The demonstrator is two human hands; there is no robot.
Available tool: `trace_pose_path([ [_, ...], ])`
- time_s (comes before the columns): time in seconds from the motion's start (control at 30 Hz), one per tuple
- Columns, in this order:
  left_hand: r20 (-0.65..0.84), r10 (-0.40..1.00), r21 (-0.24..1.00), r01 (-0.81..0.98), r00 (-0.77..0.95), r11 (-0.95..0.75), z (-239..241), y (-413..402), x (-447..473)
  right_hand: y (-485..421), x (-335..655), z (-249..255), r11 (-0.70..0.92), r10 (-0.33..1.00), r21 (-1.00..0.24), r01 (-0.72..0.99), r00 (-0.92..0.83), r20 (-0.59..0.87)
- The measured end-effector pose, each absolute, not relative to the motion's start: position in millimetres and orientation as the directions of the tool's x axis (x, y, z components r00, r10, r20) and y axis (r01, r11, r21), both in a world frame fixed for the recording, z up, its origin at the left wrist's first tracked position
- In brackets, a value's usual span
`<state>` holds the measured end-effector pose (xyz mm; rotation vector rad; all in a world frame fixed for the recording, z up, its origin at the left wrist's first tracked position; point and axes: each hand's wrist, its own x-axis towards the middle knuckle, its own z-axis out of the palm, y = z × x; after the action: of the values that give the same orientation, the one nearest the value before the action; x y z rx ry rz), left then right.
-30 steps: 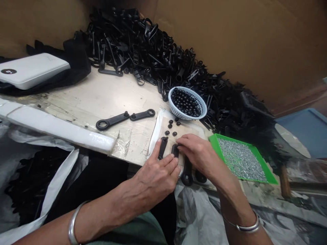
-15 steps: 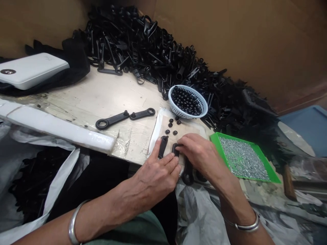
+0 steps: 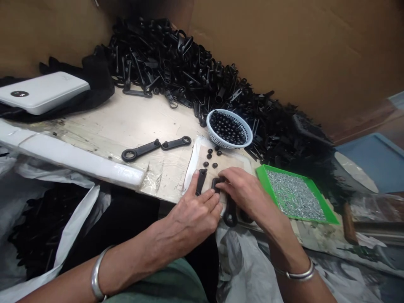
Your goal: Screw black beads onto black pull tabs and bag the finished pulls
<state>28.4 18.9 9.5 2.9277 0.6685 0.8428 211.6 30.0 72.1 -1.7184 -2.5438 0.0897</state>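
My left hand rests at the front of a white board, thumb and fingers closed about a short black plastic arm. Its other fingertips touch a second black plastic piece. On that second piece, the fingers of my right hand are bent in a pinch; their tips are partly hidden. Just beyond the hands lie several small black caps. Below my right hand, another black arm with a round end lies at the board's front edge.
Behind the board stands a light blue basket of black caps. To the right is a green tray of small metal pins. Two black ring-ended arms lie left. A black parts heap and a white power bank are behind.
The whole view has shifted slightly. Both hands stay at the same black pieces; the right fingers have changed position a little on theirs.
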Motion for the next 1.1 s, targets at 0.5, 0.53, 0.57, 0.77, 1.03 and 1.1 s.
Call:
trace_pose_path([
  [0.5, 0.483, 0.414, 0.160, 0.388, 0.771, -0.908, 10, 19, 28, 39, 215, 74, 0.465, 0.885, -0.113, 0.878, -0.462, 0.056],
  [0.53, 0.480, 0.419, 0.162, 0.391, 0.771, -0.906, 11, 19, 28, 40, 215, 73, 0.465, 0.886, -0.116, 0.878, -0.462, 0.052],
  [0.57, 0.481, 0.420, 0.163, 0.392, 0.770, -0.905, 11, 19, 28, 40, 216, 74, 0.462, 0.887, -0.124, 0.878, -0.459, 0.049],
  [0.77, 0.504, 0.410, 0.150, 0.391, 0.760, -0.908, 8, 19, 29, 39, 216, 74, 0.427, 0.901, -0.185, 0.885, -0.433, 0.007],
  [1.03, 0.483, 0.406, 0.146, 0.386, 0.776, -0.911, 8, 21, 29, 32, 218, 64, 0.387, 0.922, -0.260, 0.885, -0.366, 0.125],
  [1.1, 0.478, 0.410, 0.150, 0.388, 0.777, -0.909, 7, 21, 29, 32, 219, 63, 0.385, 0.923, -0.286, 0.877, -0.362, 0.130],
])
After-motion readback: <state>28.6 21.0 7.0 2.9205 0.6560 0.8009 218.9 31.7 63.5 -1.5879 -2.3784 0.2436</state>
